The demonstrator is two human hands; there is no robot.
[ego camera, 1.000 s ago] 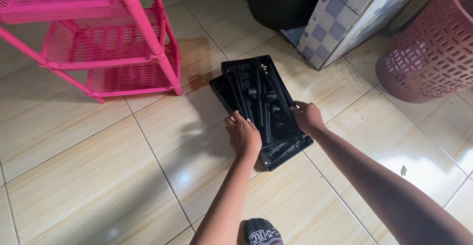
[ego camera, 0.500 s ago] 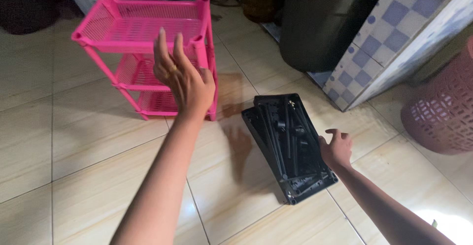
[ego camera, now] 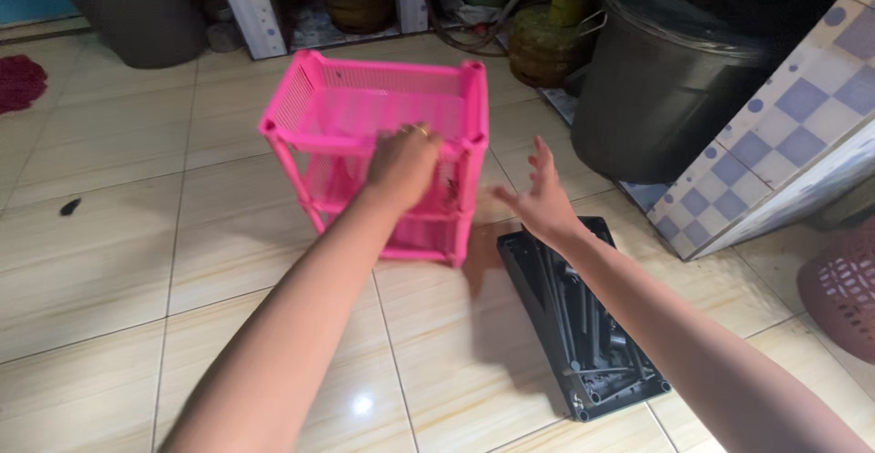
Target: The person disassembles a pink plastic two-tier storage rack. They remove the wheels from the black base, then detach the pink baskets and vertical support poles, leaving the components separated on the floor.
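The head view looks down on a floor of glossy beige tiles. At the centre, toward twelve o'clock from the person, stands the pink three-tier rack of perforated plastic, tilted a little, its near edge rail facing the camera. The left hand rests on that near top rail, fingers curled over it, with a ring showing on one finger; the grip looks closed around the rail, though the fingertips are hidden behind the plastic. The right hand hangs in the air at about one o'clock, just beside the rack's right corner post, fingers spread wide and holding nothing.

Below the right forearm, at four o'clock from the rack, lies a black flat tray of moulded plastic with loose black rods piled in it, flat on the tiles. At two o'clock stands a large dark lidded pot, and to its right a wall panel with a blue and white checked pattern. A dusky pink openwork basket shows at the right edge.

The rack looks light and hollow, its mesh shelves likely to flex and its push-fit posts likely to loosen under a twist. The solid top rail near the corner posts seems the firmest hold, one hand on each side.
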